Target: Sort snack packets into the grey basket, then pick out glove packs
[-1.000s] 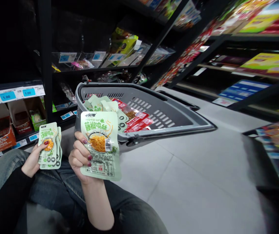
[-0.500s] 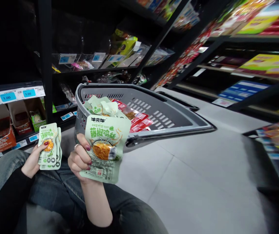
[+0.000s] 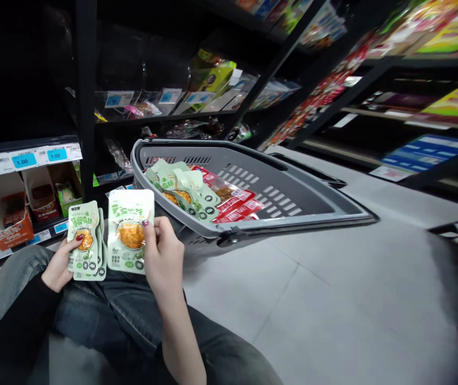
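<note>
My left hand point(image 3: 61, 263) is closed on a small stack of light-green snack pouches point(image 3: 83, 230), thumb across the front one. Close beside it, my right hand point(image 3: 165, 251) pinches a single light-green snack pouch point(image 3: 126, 230) by its right edge, its orange food picture facing me. Behind the hands stands a grey shopping basket point(image 3: 325, 206). Inside it lie several more green pouches point(image 3: 186, 187) and red packets point(image 3: 234, 206), the red ones partly covered by the green.
A black shelf point(image 3: 86, 107) with price labels point(image 3: 24, 160) rises at the left, holding open cartons point(image 3: 16, 219) on its low level. More stocked shelves point(image 3: 397, 112) run along the right, blurred. Pale floor tiles point(image 3: 312, 299) stretch right of my crossed legs.
My right hand has turned its pouch from the back to the front and brought it left, close to the stack. The left hand keeps its stack. The view has shifted slightly left.
</note>
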`<state>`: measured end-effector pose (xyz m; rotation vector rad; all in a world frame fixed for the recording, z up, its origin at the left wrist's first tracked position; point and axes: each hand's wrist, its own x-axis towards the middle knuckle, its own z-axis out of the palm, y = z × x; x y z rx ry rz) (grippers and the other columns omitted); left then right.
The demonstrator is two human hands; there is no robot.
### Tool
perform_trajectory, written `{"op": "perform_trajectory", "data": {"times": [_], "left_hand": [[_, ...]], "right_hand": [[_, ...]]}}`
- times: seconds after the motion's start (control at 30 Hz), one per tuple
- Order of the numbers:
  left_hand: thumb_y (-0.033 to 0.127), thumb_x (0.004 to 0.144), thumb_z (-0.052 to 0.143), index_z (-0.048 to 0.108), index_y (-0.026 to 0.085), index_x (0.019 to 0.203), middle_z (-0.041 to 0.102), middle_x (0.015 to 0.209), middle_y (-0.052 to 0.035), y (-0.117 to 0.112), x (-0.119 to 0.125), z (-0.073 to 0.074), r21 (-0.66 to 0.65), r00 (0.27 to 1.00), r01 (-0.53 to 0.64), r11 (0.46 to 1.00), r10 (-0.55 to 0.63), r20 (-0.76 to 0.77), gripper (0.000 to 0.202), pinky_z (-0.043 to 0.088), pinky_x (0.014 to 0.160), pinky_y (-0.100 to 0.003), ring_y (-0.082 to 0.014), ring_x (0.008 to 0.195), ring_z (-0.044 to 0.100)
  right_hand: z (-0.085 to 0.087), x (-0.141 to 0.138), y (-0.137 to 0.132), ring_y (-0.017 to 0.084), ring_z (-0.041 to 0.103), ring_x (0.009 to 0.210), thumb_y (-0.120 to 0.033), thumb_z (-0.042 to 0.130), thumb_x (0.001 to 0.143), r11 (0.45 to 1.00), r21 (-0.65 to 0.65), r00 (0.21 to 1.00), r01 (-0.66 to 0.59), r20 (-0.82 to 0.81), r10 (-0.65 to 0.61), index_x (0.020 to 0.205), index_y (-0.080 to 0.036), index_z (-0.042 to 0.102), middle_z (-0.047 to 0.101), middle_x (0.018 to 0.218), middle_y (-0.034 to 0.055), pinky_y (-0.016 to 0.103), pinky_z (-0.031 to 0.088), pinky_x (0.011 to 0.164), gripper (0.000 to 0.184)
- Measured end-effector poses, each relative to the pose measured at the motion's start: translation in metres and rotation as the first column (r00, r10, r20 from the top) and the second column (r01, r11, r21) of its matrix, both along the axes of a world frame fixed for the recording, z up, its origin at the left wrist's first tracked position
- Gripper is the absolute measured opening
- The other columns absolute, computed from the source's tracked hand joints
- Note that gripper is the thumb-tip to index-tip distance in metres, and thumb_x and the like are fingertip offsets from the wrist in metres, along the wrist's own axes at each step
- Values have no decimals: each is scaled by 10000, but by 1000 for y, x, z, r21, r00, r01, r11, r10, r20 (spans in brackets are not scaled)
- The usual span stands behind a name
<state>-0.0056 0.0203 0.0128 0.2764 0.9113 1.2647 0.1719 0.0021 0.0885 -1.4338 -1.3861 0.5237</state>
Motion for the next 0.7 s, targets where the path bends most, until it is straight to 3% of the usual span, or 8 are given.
{"op": "perform_trajectory", "data": {"times": [0.1,0.2,0.3,0.43,0.6,0.7], "left_hand": [[59,764,486,573,90,971,715,719,-95,0,0,2,-25,996,4,1000,-2,88,227,548,760,-401,-252,762,687],[76,781,467,575,101,1006,720,736,-87,0,0,-2,-26,990,13,1000,-9,142,251,533,799,-394,-242,796,684],[92,773,491,566,130,1071,728,799,-73,0,0,-7,2,987,11,1000,-12,163,309,519,832,-391,-238,852,674],[137,776,503,569,125,1067,721,874,-107,1,-1,-8,10,987,31,999,-32,160,299,519,825,-418,-264,894,661],[77,710,583,598,97,954,718,788,-115,2,-1,-6,18,997,69,997,-69,22,245,545,755,-382,-262,788,682],[72,670,626,605,110,931,718,759,-97,1,2,-7,23,996,65,998,-63,-58,264,558,687,-361,-255,722,686]], "right_hand": [[-7,0,4,142,402,494,-317,372,880,989,52,945,140,293,-149,720,-210,385,456,582,-1,255,215,515,192],[-16,-9,7,154,424,480,-313,333,899,998,-4,919,57,392,-51,736,-212,379,458,572,3,253,207,506,197],[-25,-25,10,163,458,487,-298,308,906,995,-88,919,-57,383,87,750,-211,385,488,575,9,249,225,495,195],[-40,-42,14,171,509,530,-277,286,905,976,-166,945,-138,272,180,765,-210,391,534,616,16,245,266,507,188],[-56,-45,22,169,531,576,-288,252,914,933,-248,932,-261,186,310,731,-214,415,534,626,6,240,304,533,256],[-57,-41,24,181,534,668,-320,279,908,965,-193,940,-180,255,227,728,-203,447,548,714,37,256,335,594,272]]}}
